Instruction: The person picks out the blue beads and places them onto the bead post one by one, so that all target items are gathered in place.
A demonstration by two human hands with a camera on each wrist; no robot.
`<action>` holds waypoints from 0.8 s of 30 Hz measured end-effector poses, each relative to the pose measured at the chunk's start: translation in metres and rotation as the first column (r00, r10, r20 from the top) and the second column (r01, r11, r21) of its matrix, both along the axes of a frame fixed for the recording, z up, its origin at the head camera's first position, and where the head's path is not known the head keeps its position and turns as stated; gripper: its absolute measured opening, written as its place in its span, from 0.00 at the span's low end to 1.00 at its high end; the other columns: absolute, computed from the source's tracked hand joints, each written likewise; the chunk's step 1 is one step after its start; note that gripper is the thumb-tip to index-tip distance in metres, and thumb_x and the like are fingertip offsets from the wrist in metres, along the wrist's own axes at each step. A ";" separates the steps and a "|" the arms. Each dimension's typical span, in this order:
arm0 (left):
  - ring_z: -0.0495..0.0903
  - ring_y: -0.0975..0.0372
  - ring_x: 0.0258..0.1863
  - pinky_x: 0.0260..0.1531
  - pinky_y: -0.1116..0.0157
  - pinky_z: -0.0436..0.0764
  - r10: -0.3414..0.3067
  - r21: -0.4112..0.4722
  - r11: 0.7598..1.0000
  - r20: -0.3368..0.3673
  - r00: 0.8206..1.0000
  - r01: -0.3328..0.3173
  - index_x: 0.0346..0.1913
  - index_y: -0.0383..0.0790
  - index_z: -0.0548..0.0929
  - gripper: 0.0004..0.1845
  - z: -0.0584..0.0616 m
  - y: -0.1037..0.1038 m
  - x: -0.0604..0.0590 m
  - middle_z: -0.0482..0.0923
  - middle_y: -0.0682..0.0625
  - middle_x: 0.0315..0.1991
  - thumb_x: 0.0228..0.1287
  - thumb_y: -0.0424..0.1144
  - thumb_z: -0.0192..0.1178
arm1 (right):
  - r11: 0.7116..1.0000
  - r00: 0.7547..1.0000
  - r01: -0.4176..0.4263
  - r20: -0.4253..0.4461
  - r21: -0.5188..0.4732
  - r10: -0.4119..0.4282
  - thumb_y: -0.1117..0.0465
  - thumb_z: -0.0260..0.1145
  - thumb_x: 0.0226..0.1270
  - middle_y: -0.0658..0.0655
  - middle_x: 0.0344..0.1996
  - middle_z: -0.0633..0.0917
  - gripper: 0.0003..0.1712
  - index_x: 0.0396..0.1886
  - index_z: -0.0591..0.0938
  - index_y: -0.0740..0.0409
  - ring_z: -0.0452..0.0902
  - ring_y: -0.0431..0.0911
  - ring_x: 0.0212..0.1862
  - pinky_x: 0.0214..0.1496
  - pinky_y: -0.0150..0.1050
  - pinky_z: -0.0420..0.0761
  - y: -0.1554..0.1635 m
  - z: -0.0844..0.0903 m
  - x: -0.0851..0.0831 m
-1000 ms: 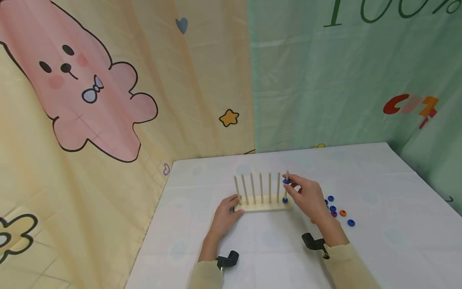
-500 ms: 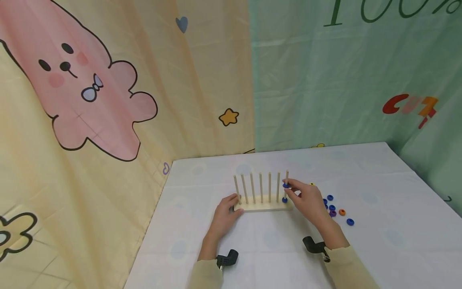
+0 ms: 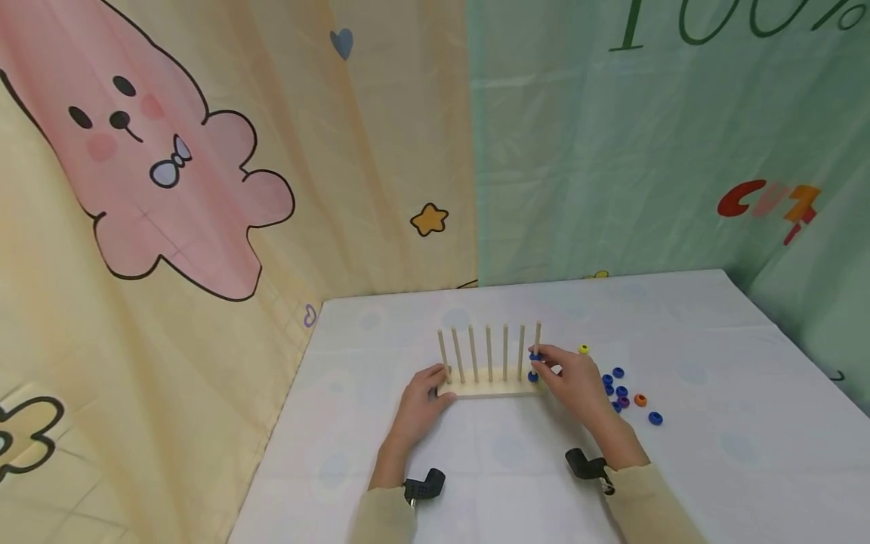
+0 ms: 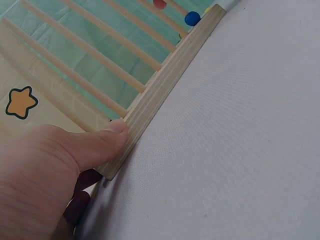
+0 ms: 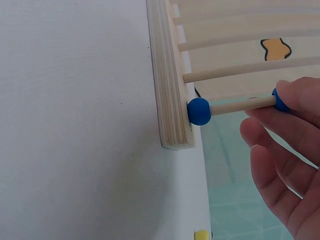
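Note:
A wooden peg rack (image 3: 485, 389) with several upright pegs stands on the white-covered table. My left hand (image 3: 423, 398) grips the left end of its base; the thumb lies along the front edge in the left wrist view (image 4: 95, 150). Between thumb and finger, my right hand (image 3: 574, 381) pinches a blue bead (image 5: 281, 100) that is threaded on the rightmost peg (image 5: 240, 106), part way down. Another blue bead (image 5: 200, 111) sits at the foot of that same peg, against the base.
Loose beads lie right of the rack: several blue ones, among them one blue bead (image 3: 655, 418) nearest the front, an orange bead (image 3: 640, 400), a purple bead (image 3: 623, 403) and a yellow bead (image 3: 584, 349) farther back. Patterned curtains (image 3: 578, 151) hang behind the table.
My right hand has slid the pinched blue bead down the rightmost peg, closer to the bead at the bottom. The left hand has stayed on the base.

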State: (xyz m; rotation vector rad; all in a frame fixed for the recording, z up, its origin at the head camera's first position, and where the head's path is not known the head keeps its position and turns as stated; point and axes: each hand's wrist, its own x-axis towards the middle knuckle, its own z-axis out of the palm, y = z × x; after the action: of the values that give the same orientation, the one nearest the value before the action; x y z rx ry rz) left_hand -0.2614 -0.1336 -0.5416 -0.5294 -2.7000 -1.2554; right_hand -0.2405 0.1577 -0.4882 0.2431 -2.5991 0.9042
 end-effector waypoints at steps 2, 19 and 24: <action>0.62 0.58 0.62 0.58 0.59 0.64 0.005 -0.006 1.000 0.010 1.000 -0.005 0.60 0.41 0.72 0.29 0.001 0.000 -0.001 0.66 0.52 0.61 0.55 0.46 0.64 | 1.000 1.000 0.010 0.016 0.004 -0.010 0.55 0.65 0.59 0.50 0.34 0.84 0.16 0.49 0.80 0.48 0.77 0.45 0.34 0.29 0.41 0.79 0.000 -0.002 -0.001; 0.61 0.58 0.62 0.59 0.59 0.63 0.020 0.006 1.000 0.029 0.999 -0.020 0.60 0.42 0.73 0.29 0.000 0.000 0.001 0.66 0.53 0.61 0.54 0.44 0.65 | 1.000 1.000 -0.011 0.025 0.004 0.010 0.58 0.68 0.55 0.47 0.31 0.82 0.14 0.43 0.83 0.51 0.74 0.44 0.30 0.25 0.38 0.76 -0.002 -0.013 -0.003; 0.61 0.58 0.62 0.59 0.59 0.63 0.010 0.002 1.000 0.017 1.000 -0.010 0.60 0.41 0.73 0.29 0.001 0.000 -0.002 0.66 0.53 0.61 0.54 0.43 0.65 | 1.000 1.000 -0.010 -0.003 0.016 0.010 0.60 0.70 0.53 0.45 0.29 0.80 0.13 0.41 0.84 0.52 0.74 0.42 0.30 0.28 0.37 0.75 -0.001 -0.015 -0.006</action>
State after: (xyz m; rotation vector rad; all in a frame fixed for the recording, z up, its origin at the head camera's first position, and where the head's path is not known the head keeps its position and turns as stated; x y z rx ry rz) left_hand -0.2631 -0.1333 -0.5405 -0.5071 -2.7114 -1.2666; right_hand -0.2461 0.1567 -0.5031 0.2613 -2.6056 0.8862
